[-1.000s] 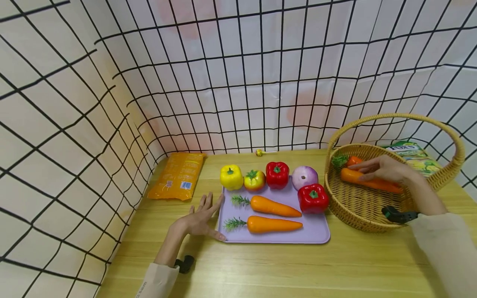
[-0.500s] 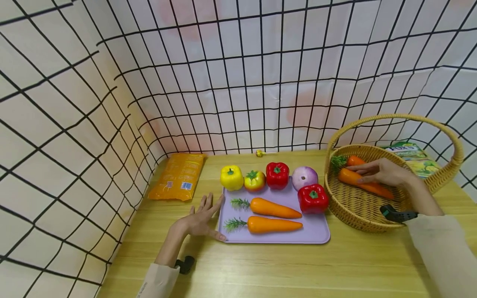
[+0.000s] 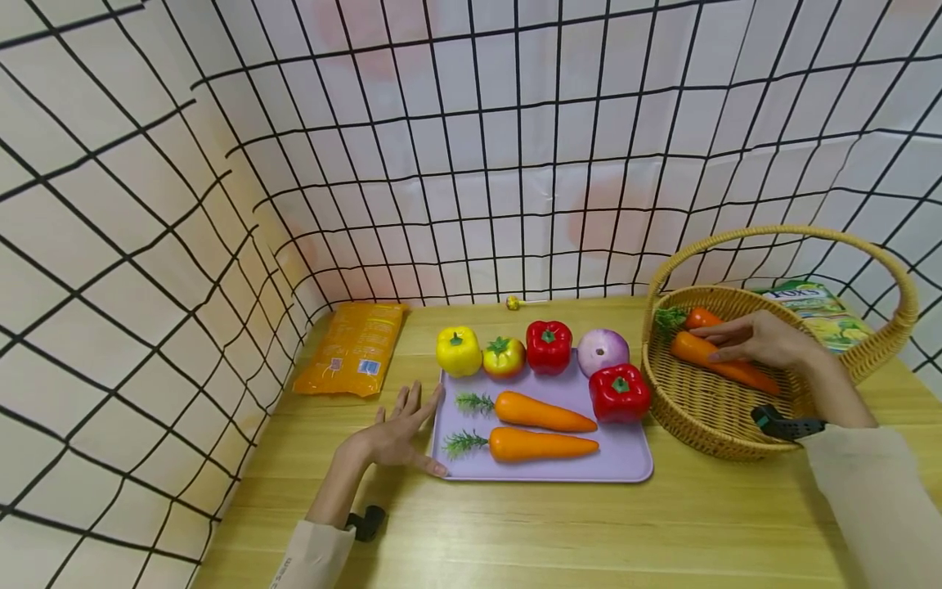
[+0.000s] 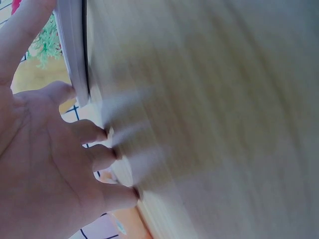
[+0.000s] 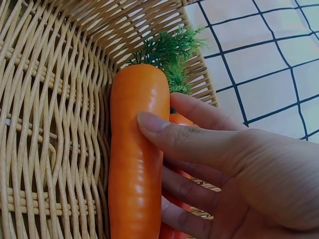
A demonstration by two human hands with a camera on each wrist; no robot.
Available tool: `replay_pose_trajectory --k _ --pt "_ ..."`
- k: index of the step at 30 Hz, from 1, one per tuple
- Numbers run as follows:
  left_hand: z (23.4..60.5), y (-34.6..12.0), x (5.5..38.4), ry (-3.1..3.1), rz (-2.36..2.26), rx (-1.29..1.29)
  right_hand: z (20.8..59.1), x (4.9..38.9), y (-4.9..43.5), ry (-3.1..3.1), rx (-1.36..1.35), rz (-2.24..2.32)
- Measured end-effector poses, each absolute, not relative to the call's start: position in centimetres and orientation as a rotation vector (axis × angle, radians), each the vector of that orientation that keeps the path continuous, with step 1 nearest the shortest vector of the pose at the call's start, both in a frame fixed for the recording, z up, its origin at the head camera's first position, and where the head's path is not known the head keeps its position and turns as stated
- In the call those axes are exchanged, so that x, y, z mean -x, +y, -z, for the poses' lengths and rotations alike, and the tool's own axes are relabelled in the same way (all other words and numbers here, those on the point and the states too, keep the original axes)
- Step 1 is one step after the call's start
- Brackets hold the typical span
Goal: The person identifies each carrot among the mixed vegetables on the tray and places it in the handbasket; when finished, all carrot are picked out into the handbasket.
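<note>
Inside the wicker basket my right hand holds an orange carrot, thumb on its upper side and fingers along its flank. Behind it, partly hidden, lies another orange carrot; green leaves show at the basket wall. My left hand is spread at the left edge of the lilac tray, thumb and a finger touching its rim. Two carrots with feathery tops lie on the tray. Around them sit a yellow pepper, a tomato, two red peppers and a purple onion.
The basket's tall handle arches above my right hand. A green-and-yellow packet lies behind the basket. An orange bag is at the back left, and a lollipop lies by the grid-patterned backdrop.
The carrot in my right hand has shifted slightly left and its tip has swung toward the front of the basket, mostly in the first half second. My left hand has stayed put.
</note>
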State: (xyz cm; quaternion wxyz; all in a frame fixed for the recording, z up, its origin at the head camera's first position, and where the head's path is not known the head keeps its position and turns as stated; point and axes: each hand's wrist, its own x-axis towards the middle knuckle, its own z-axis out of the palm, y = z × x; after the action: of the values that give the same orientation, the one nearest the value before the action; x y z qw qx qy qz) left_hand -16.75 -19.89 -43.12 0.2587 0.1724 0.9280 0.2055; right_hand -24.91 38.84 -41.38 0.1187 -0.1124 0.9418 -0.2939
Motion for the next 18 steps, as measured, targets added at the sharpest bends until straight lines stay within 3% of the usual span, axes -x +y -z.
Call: replay_pose_trajectory --k 18 --pt "43.00 -19.85 16.72 2.514 -0.555 -0.467 41.08 24.93 38.71 2.754 0.256 0.856"
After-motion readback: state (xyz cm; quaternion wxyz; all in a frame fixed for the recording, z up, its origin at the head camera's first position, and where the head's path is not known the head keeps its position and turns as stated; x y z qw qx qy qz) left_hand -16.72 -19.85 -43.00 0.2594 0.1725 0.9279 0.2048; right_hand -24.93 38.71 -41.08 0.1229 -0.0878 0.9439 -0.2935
